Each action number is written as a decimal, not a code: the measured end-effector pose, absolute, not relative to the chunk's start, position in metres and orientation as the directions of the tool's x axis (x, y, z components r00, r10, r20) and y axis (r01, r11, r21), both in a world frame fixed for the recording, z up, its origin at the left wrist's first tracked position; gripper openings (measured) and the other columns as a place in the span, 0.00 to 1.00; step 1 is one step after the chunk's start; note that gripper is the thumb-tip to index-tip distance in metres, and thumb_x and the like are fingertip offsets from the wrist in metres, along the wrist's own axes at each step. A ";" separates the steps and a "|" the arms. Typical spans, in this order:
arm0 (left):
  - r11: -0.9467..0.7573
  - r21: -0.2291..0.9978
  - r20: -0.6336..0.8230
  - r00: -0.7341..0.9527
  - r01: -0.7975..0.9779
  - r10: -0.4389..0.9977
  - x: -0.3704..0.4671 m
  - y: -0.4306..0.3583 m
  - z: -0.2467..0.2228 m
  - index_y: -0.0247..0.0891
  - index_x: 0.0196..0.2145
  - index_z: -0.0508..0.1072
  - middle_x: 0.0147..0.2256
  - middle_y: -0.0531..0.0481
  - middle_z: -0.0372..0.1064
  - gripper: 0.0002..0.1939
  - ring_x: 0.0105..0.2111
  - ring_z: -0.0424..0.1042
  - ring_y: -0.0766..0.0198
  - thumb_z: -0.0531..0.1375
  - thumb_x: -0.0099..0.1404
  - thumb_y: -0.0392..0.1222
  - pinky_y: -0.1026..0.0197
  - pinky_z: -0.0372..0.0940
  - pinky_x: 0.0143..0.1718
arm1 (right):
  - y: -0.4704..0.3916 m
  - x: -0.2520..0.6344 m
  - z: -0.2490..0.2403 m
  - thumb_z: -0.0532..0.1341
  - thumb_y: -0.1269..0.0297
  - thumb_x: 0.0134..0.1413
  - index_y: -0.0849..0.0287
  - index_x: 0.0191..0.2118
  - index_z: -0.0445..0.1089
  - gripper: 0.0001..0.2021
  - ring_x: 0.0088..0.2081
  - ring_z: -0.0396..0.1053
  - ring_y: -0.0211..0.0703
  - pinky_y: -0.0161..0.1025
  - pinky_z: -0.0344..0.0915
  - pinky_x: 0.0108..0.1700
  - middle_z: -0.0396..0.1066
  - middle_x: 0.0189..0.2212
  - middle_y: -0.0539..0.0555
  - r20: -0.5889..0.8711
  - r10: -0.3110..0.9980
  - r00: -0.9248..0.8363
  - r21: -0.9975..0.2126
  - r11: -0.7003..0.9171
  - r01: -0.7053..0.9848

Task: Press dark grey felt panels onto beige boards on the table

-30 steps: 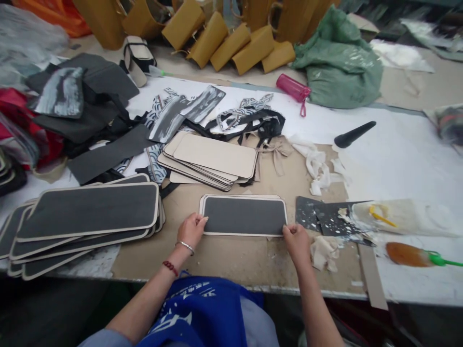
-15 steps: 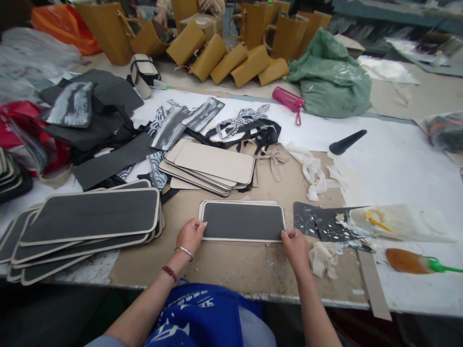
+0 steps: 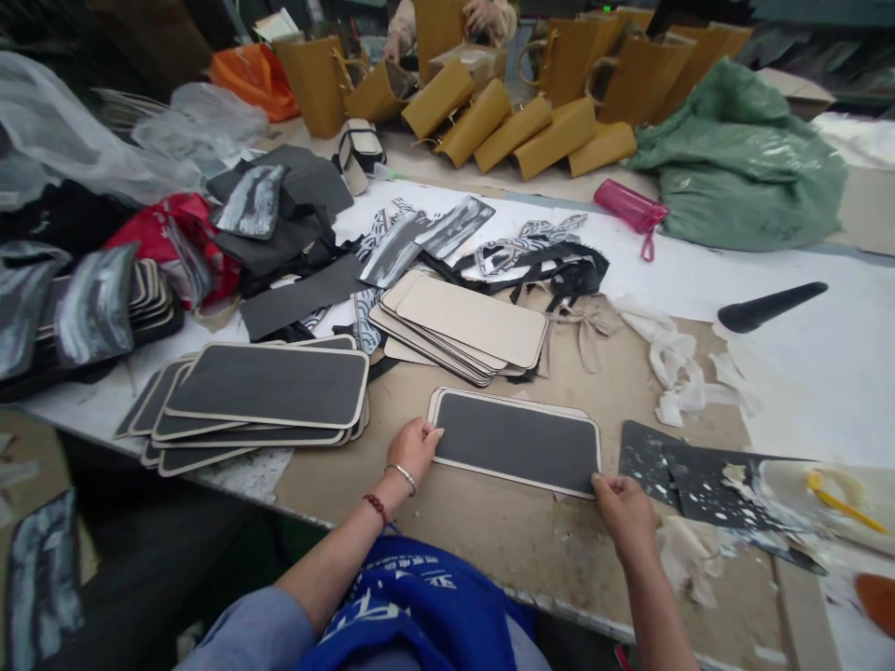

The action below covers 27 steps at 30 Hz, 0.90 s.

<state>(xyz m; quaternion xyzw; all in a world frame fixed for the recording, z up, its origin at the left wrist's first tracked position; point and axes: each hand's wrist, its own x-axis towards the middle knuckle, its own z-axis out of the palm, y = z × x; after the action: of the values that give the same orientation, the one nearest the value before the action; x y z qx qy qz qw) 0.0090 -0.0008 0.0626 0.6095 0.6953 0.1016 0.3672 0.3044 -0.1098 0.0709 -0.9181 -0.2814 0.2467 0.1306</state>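
Note:
A dark grey rounded panel with a cream border [image 3: 516,442] lies in front of me, with the edge of another panel showing just behind it. My left hand [image 3: 414,447] pinches its left end between thumb and fingers. At the opposite end, my right hand [image 3: 625,508] grips the lower right corner. A pile of similar grey panels [image 3: 269,382] rests to the left. Beyond the held panel sits a stack of cream-faced panels [image 3: 467,317], fanned slightly out of line.
Glue-spotted black sheets [image 3: 675,471] and a yellow-handled tool [image 3: 846,499] lie to the right. A black tapered object [image 3: 773,306] is farther back. Mustard bags [image 3: 489,121], a green plastic sack [image 3: 748,163] and a co-worker's hand [image 3: 482,17] are across the table.
My view has swung left, so the scene sits farther right. Both hands still hold the panel by its ends, and it now appears more slanted.

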 end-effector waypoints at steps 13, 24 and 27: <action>-0.203 0.548 -0.032 0.262 0.812 0.964 0.016 -0.019 0.070 0.36 0.37 0.68 0.37 0.43 0.67 0.11 0.40 0.65 0.59 0.48 0.64 0.39 0.56 0.61 0.43 | -0.109 0.299 0.073 0.51 0.51 0.36 0.56 0.22 0.63 0.13 0.27 0.66 0.49 0.40 0.57 0.30 0.68 0.21 0.56 -0.374 0.573 0.729 -0.379 -0.812 0.444; -0.738 0.431 -0.026 0.824 0.520 0.566 0.105 -0.018 0.055 0.47 0.59 0.51 0.62 0.45 0.43 0.28 0.62 0.41 0.54 0.45 0.63 0.58 0.44 0.40 0.59 | -0.114 0.305 0.061 0.51 0.49 0.36 0.55 0.21 0.63 0.15 0.28 0.67 0.52 0.44 0.60 0.31 0.68 0.21 0.57 -0.342 0.615 0.711 -0.378 -0.782 0.495; -0.720 0.458 -0.033 0.819 0.522 0.573 0.097 -0.015 0.052 0.46 0.59 0.50 0.62 0.46 0.42 0.30 0.62 0.39 0.54 0.44 0.63 0.59 0.44 0.37 0.60 | -0.113 0.304 0.061 0.50 0.48 0.35 0.55 0.22 0.62 0.16 0.28 0.67 0.53 0.44 0.60 0.31 0.68 0.22 0.57 -0.340 0.607 0.718 -0.371 -0.789 0.490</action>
<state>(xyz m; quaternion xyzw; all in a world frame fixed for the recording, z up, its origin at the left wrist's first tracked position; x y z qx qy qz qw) 0.0971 -0.0150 0.0520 0.9257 0.2956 0.0556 0.2295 0.3040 -0.1131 0.0614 -0.9180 -0.2987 0.2270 0.1281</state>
